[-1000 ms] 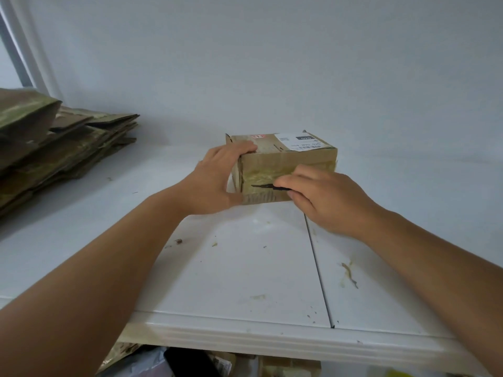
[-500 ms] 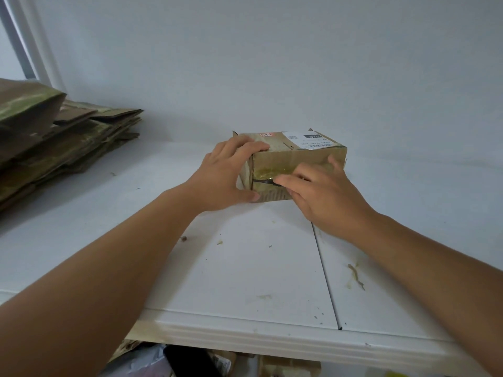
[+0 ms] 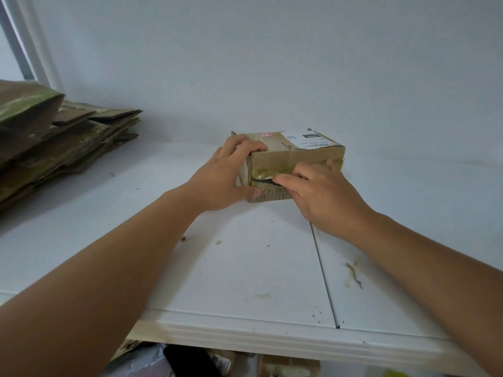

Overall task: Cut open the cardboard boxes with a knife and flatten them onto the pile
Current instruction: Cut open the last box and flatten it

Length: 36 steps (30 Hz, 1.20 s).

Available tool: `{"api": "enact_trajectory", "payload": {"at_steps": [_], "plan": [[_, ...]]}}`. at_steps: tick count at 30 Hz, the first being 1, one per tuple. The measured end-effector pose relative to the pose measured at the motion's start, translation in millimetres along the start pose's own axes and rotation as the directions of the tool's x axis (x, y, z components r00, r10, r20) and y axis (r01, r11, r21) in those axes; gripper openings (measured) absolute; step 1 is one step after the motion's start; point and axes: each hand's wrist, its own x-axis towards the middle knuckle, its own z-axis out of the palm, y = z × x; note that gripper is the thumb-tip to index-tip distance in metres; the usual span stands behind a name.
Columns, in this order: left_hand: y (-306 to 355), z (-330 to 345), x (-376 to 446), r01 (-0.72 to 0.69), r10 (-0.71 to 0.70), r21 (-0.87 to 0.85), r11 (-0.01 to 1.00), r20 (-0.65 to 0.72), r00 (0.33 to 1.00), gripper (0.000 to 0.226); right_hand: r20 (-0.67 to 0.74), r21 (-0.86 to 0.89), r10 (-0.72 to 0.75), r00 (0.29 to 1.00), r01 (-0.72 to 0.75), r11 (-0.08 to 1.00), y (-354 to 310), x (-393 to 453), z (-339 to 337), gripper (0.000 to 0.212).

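White table: left grip steadies box; right grip holds knife.

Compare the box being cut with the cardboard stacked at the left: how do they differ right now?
The box stands whole and three-dimensional on the white table; the pile is flattened sheets lying stacked. The box carries a white label on top; no label shows on the pile. The left hand grips the box while the right hand holds a knife to its taped front; nothing touches the pile. Both are brown cardboard.
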Motion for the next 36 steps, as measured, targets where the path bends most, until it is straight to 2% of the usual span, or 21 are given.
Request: {"api": "enact_trajectory", "payload": {"at_steps": [13, 30, 36], "plan": [[-1.2, 1.5, 0.7, -0.021, 0.021, 0.030, 0.999, -0.008, 1.000, 0.080, 0.045, -0.018, 0.023, 0.999, -0.022, 1.000, -1.5, 1.2, -2.2, 0.051], [-1.4, 2.0, 3.8, -0.012, 0.012, 0.079, 0.997, 0.005, 1.000, 0.081, 0.106, -0.065, 0.105, 0.989, -0.098, 0.993, -5.9, 2.2, -7.0, 0.059], [-1.2, 1.7, 3.9, 0.010, -0.011, 0.082, 0.997, 0.019, 1.000, 0.082, 0.123, -0.091, 0.190, 0.974, -0.179, 0.980, 3.7, -0.5, -9.7, 0.060]]}}
